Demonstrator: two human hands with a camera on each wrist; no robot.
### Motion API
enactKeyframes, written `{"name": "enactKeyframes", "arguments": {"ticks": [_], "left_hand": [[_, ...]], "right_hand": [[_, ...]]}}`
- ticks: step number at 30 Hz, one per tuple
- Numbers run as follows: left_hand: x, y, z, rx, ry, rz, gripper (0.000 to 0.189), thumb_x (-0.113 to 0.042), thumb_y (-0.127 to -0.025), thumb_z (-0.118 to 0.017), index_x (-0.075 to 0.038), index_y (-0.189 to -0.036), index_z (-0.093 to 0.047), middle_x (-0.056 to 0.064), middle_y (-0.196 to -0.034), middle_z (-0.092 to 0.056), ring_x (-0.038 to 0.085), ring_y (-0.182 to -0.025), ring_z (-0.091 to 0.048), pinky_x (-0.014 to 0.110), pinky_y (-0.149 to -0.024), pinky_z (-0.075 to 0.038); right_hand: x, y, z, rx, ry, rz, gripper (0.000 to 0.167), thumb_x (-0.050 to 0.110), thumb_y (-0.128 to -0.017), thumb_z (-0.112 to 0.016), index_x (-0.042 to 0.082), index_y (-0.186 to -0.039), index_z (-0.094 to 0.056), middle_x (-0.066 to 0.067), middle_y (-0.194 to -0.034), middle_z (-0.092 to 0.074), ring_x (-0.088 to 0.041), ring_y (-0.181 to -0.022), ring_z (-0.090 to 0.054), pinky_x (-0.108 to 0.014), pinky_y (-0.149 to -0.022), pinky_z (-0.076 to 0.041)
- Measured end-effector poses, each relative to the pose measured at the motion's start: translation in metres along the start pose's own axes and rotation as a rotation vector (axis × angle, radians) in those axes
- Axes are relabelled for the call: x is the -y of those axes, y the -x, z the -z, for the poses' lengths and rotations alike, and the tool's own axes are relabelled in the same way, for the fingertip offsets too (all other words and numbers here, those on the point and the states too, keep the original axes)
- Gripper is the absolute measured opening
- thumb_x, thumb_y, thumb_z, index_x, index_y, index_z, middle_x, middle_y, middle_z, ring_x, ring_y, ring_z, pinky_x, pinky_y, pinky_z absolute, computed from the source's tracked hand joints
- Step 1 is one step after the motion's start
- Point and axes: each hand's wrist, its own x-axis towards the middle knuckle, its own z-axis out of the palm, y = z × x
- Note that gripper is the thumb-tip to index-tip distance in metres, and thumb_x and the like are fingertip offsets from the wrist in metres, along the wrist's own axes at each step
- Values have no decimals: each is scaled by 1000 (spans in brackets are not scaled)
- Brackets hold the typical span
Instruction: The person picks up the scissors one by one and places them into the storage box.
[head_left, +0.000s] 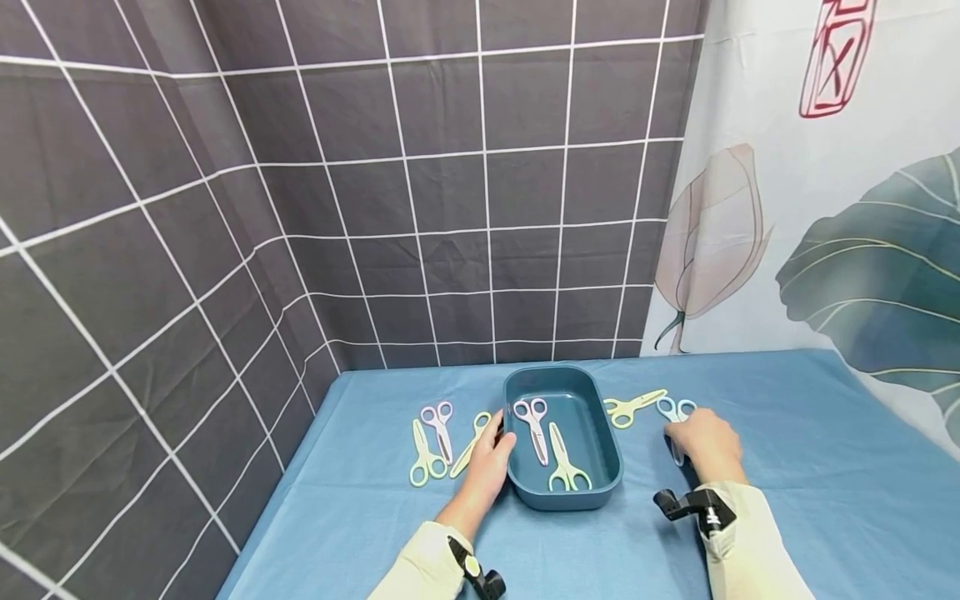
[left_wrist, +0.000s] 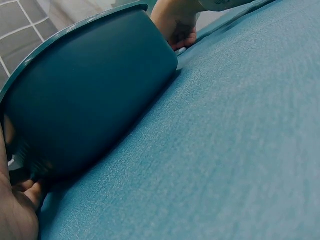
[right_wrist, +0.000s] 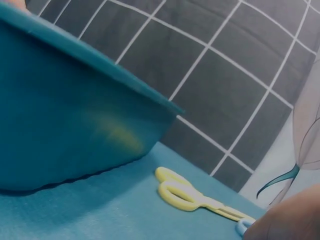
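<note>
A dark blue rectangular tub (head_left: 562,500) stands on the cloth, holding pink-and-lilac scissors (head_left: 537,432) and pale yellow-green scissors (head_left: 559,458). My left hand (head_left: 487,462) grips the tub's left side, thumb at the rim; in the left wrist view its fingers (left_wrist: 34,192) lie low against the wall. Right of the tub, my right hand (head_left: 707,442) pinches light blue scissors (head_left: 677,408) by the handle area, covering their middle. In the right wrist view only part of that hand (right_wrist: 287,220) shows, beside a bit of blue handle. Yellow scissors (head_left: 633,406) lie between tub and right hand.
Left of the tub lie yellow-green scissors (head_left: 426,457), lilac-and-pink scissors (head_left: 440,429) and yellow scissors (head_left: 472,442), the last close by my left hand. A blue cloth (head_left: 337,517) covers the table. Behind hang a grey gridded curtain (head_left: 450,200) and a white leaf-print one (head_left: 787,192).
</note>
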Motion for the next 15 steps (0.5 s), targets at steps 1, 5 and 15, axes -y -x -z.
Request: {"name": "enactKeyframes", "arguments": {"ticks": [1,5,15], "left_hand": [[5,-2,0,0,-5,1,50,-3,-102,-46,10,-150,-38,30,-152,-41,44,-141,-39,56,-116,-28],[19,-8,0,2,-12,7,51,-6,-103,-47,6,-151,-39,26,-153,-42,39,-141,-41,54,-116,-30],[1,-1,0,-6,-7,14,50,-3,-101,-47,10,-149,-39,29,-151,-43,43,-140,-41,56,-116,-29]], "right_hand": [[-1,1,2,2,-4,5,34,29,-81,-62,-5,-78,-60,-28,-83,-60,-36,-74,-58,-46,-59,-48],[-4,2,9,-8,-18,38,30,28,-79,-65,-2,-74,-59,-23,-77,-60,-35,-71,-58,-45,-58,-48],[-12,3,15,27,-95,71,32,25,-84,-75,-1,-71,-60,-7,-52,-61,-21,-51,-61,-37,-55,-44]]}}
